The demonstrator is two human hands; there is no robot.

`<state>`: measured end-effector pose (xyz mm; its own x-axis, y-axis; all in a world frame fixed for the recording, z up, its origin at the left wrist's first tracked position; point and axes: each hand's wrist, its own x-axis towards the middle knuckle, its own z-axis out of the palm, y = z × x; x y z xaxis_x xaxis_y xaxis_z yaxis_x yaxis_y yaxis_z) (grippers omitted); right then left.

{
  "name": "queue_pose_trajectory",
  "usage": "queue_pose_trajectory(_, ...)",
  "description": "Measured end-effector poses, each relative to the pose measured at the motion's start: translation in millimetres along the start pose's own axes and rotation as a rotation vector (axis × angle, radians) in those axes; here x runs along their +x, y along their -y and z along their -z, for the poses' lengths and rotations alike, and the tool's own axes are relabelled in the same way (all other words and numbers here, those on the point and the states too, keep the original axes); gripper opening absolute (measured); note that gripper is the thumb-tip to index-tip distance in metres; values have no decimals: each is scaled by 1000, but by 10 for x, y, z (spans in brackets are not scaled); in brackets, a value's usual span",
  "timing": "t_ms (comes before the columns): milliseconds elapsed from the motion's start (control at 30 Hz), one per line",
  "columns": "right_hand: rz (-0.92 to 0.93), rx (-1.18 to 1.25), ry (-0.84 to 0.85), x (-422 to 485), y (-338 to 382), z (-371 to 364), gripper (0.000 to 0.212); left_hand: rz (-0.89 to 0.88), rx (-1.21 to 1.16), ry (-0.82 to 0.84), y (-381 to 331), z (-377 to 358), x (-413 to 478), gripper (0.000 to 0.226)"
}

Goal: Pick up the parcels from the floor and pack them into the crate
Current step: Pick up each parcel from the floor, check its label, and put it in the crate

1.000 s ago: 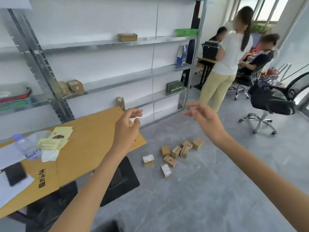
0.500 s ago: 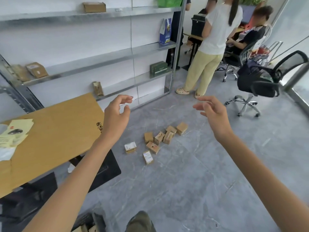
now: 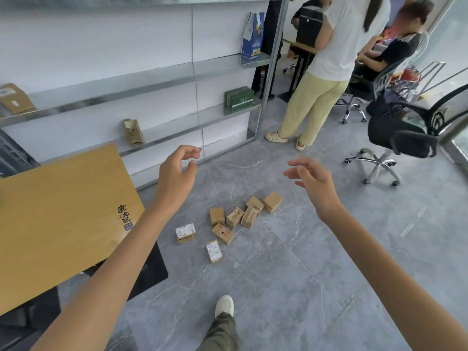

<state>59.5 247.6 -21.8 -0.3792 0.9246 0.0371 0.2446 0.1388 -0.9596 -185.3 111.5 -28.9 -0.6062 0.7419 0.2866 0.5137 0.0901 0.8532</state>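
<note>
The person's shoe (image 3: 224, 305) is now planted forward on the grey floor (image 3: 316, 274). Over the last second the view has dropped and closed in, so the person is judged to be walking toward the work.

Both arms reach ahead. The left hand (image 3: 177, 177) is empty, its fingers loosely curved and the thumb apart. The right hand (image 3: 315, 184) is likewise empty, fingers spread and relaxed. Neither touches anything. The bench (image 3: 63, 211) lies at left, its corner near the left forearm.

The parcels (image 3: 234, 219) lie on the floor beyond and between the hands. None is lifted, so pickup has not begun. They are small brown cartons, apparently eight, though the huddle makes the count uncertain. The two nearest show white labels. The rest are tumbled at angles, some touching. No crate is in view. A shelf (image 3: 177, 125) stands behind.
</note>
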Motion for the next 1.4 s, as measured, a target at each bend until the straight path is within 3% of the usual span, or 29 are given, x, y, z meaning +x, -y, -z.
queue_pose_trajectory(600, -209, -35, 301, 2536, -765, -613, 24, 220, 88, -60, 889, -869, 1889, 25)
queue_pose_trajectory(933, -328, -134, 592, 3639, -1357, -1533, 24, 557, 136, -148, 1816, -993, 2336, 24)
queue_pose_trajectory(1133, -474, -298, 740, 3724, -2182, -2487, 21, 895, 75, -210, 3140, -1143, 2162, 23)
queue_pose_trajectory(1233, -523, -427, 789, 3752, -3106, -3102, 29, 1064, 73, -205, 4133, -1385, 1930, 25)
queue_pose_trajectory(1400, -692, -503, 868, 3758, -4764, -4360, 19, 1199, 137, -177, 6031, -1907, 1624, 26)
